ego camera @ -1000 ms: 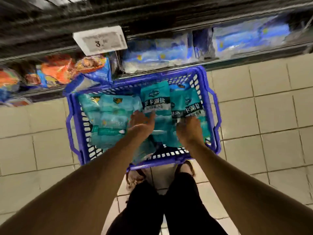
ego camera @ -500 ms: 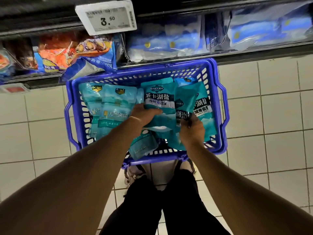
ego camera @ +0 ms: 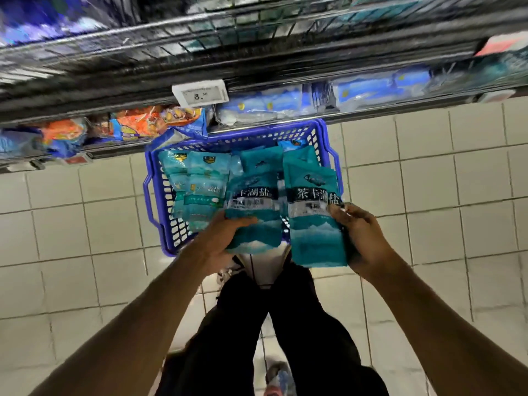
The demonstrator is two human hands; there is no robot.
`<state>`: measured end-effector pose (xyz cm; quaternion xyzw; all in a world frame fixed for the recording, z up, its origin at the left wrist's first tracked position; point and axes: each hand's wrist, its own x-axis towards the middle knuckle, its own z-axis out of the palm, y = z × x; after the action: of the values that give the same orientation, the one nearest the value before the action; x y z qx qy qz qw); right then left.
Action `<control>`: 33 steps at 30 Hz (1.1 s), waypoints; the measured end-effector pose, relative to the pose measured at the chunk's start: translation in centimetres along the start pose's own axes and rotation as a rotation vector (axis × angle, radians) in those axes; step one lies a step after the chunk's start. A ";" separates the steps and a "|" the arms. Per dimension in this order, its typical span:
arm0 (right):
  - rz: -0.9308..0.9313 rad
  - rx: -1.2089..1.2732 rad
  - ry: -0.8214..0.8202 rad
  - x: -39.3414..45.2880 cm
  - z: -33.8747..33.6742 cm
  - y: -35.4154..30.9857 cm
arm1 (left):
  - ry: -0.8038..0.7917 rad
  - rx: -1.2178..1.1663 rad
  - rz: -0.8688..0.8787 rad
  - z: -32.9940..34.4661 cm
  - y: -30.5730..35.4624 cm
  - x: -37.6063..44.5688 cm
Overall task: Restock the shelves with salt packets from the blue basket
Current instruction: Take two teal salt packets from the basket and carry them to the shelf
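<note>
The left hand (ego camera: 221,241) was closed round the lower end of a teal salt packet (ego camera: 253,212), thumb lying across its front and fingers hidden behind it. The right hand (ego camera: 361,238) gripped a second teal salt packet (ego camera: 314,221) by its right edge, fingertips curled over the glossy film. Both packets were flat, soft plastic pouches with dark label bands and white characters, held upright side by side above the near edge of the blue basket (ego camera: 154,195).

The basket was perforated moulded plastic with side handles, standing on the floor against the shelving and holding more teal packets (ego camera: 200,187).

The floor (ego camera: 428,195) was pale square tile with dark grout. Wire-fronted metal shelves (ego camera: 257,52) ran across the top, carrying orange bags (ego camera: 137,124) at left, a price tag (ego camera: 200,94), and blue-and-white bags (ego camera: 365,91) at right.
</note>
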<state>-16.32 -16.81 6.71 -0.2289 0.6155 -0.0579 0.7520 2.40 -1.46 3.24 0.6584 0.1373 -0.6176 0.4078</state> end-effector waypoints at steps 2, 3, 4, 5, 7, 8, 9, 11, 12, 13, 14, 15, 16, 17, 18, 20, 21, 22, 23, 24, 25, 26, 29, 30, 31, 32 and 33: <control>0.077 0.027 -0.095 -3.3 0.1 -0.5 | 0.022 -0.064 0.016 -0.1 0.5 -3.5; 0.097 0.037 -0.156 -5.0 0.3 -0.8 | 0.036 -0.094 0.012 -0.1 0.9 -5.4; 0.102 0.057 -0.209 -6.6 0.5 -1.2 | 0.034 -0.117 0.009 -0.1 1.2 -7.3; 0.088 0.084 -0.239 -8.1 0.7 -1.5 | 0.020 -0.139 0.010 -0.2 1.6 -9.4; 0.052 0.129 -0.277 -11.1 1.0 -2.3 | -0.025 -0.169 0.033 -0.3 2.3 -13.6; 0.043 0.147 -0.291 -12.6 1.2 -2.9 | -0.057 -0.182 0.054 -0.5 2.8 -15.6; 0.037 0.156 -0.302 -14.2 1.5 -3.5 | -0.083 -0.191 0.072 -0.7 3.3 -17.6; 0.019 0.140 -0.312 -17.5 2.1 -4.9 | -0.124 -0.188 0.119 -1.1 4.5 -21.6; 0.003 0.115 -0.309 -19.2 2.3 -5.7 | -0.132 -0.181 0.139 -1.1 5.2 -23.6; -0.021 0.081 -0.301 -20.9 2.4 -6.4 | -0.131 -0.174 0.150 -1.0 5.9 -25.6; -0.045 0.042 -0.292 -22.5 2.6 -7.0 | -0.127 -0.163 0.164 -0.8 6.6 -27.5; -0.069 -0.001 -0.286 -24.1 2.6 -7.8 | -0.117 -0.152 0.182 -0.5 7.3 -29.5; -0.093 -0.041 -0.282 -25.8 2.7 -8.4 | -0.104 -0.139 0.202 -0.2 7.9 -31.4; -0.120 -0.075 -0.277 -27.3 2.6 -8.9 | -0.086 -0.123 0.220 0.2 8.5 -33.3; -0.147 -0.096 -0.265 -28.8 2.4 -9.4 | -0.069 -0.101 0.244 0.6 8.9 -34.9; -0.203 -0.112 -0.229 -31.8 1.8 -10.3 | -0.043 -0.057 0.295 1.4 9.6 -37.7; -0.229 -0.122 -0.212 -33.1 1.3 -10.7 | -0.043 -0.038 0.320 1.9 9.8 -38.8; -0.250 -0.132 -0.196 -34.4 0.8 -11.1 | -0.050 -0.021 0.343 2.3 10.1 -39.8; -0.264 -0.135 -0.178 -35.6 0.2 -11.3 | -0.055 -0.010 0.355 2.8 10.3 -40.8; -0.277 -0.133 -0.157 -36.7 -0.3 -11.6 | -0.056 -0.012 0.359 3.3 10.7 -41.7; -0.292 -0.128 -0.134 -37.7 -0.9 -11.8 | -0.058 -0.021 0.357 3.7 10.9 -42.4; -0.310 -0.123 -0.111 -38.7 -1.5 -11.9 | -0.065 -0.030 0.351 4.0 11.1 -42.8; -0.369 -0.065 -0.038 -41.3 -2.9 -11.9 | -0.104 -0.024 0.301 4.9 11.7 -43.2; -0.388 -0.034 -0.016 -42.0 -3.1 -11.8 | -0.122 -0.024 0.272 5.3 12.1 -43.1; -0.411 0.006 0.009 -42.7 -3.3 -11.6 | -0.148 -0.022 0.244 5.6 12.7 -43.0; -0.436 0.054 0.039 -43.3 -3.4 -11.3 | -0.178 -0.009 0.222 6.1 13.4 -42.8; -0.459 0.109 0.071 -43.9 -3.4 -11.0 | -0.209 0.022 0.210 6.7 14.0 -42.6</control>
<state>-27.72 -11.30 50.31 -0.3199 0.5691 -0.2686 0.7083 -1.21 -1.32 48.42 0.6055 0.0175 -0.6381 0.4752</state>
